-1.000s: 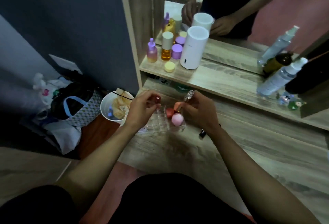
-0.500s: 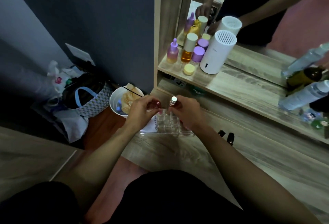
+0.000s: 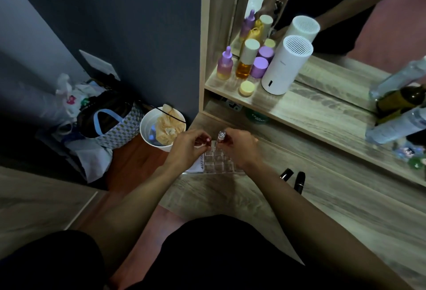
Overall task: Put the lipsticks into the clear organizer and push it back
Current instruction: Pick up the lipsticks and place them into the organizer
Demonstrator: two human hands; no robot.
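- Presently, clear organizer: visible cells looked empty.
- Left hand pinched a red-capped lipstick.
- Right hand gripped a silver-capped lipstick upright above it.
- White bowl: held crumpled paper.

Dim room; the brightest light falls on the shelf, corners sink into dark vignette, edges bend fisheye-style.

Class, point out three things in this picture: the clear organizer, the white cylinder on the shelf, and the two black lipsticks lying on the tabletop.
clear organizer [image 3: 216, 163]: head view, on its compartment grid.
white cylinder [image 3: 285, 68]: head view, on its side wall.
black lipsticks [image 3: 299, 180]: head view, on the right-hand tube's body.
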